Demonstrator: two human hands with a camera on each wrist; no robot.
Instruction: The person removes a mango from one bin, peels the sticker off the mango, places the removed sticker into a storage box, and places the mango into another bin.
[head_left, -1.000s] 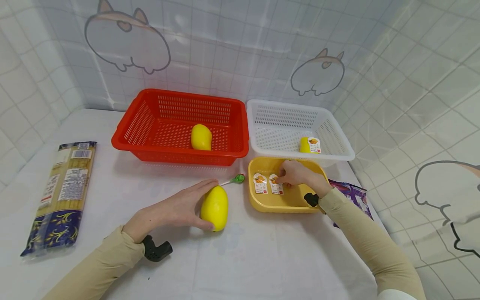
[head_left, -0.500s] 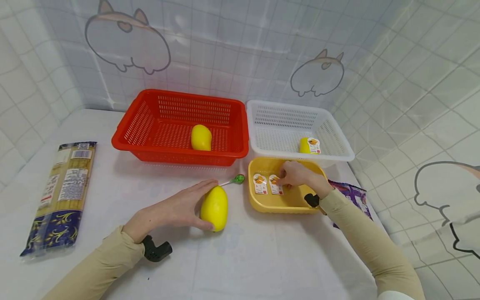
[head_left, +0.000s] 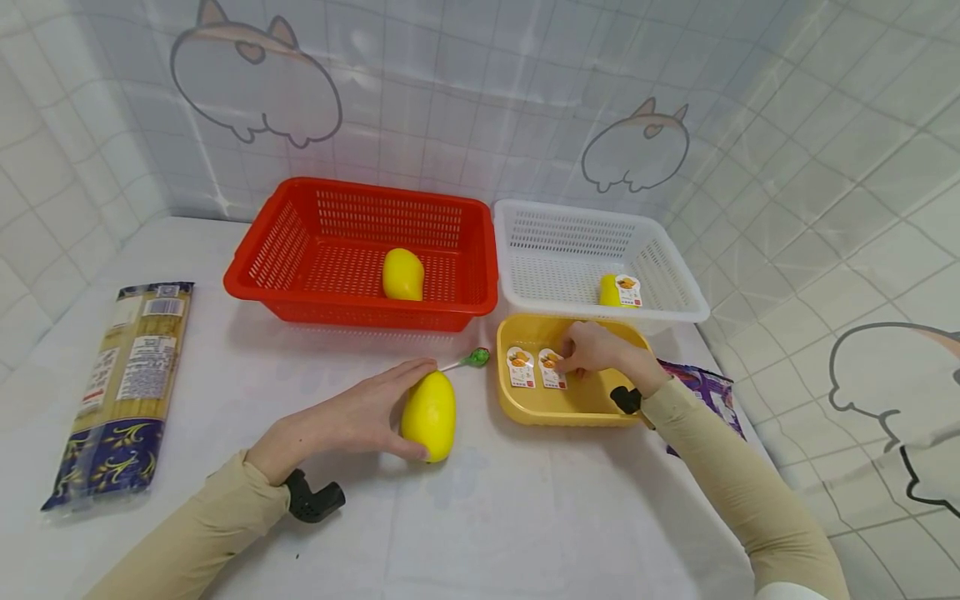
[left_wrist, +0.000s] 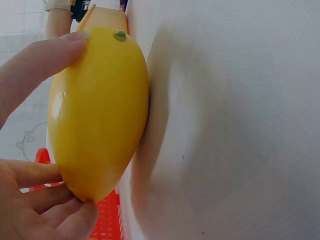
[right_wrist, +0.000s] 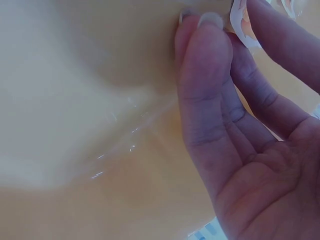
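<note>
A yellow mango (head_left: 432,419) lies on the white cloth, and my left hand (head_left: 352,415) grips it from the left. In the left wrist view the thumb is at the mango's (left_wrist: 102,115) stem end and the fingers wrap its other tip. My right hand (head_left: 594,347) reaches into a yellow plastic tray (head_left: 566,418). Its thumb and forefinger pinch a small white label (head_left: 552,379) printed with orange fruit. A matching label (head_left: 521,367) lies to its left in the tray. In the right wrist view only that pinched label's edge (right_wrist: 242,27) shows between the fingers.
A red basket (head_left: 360,314) at the back holds a mango (head_left: 402,275). Beside it, a white basket (head_left: 600,312) holds a yellow item with a label (head_left: 628,290). A green lollipop (head_left: 476,357) lies near the tray; a spaghetti pack (head_left: 127,392) is left, a purple bag (head_left: 712,392) right.
</note>
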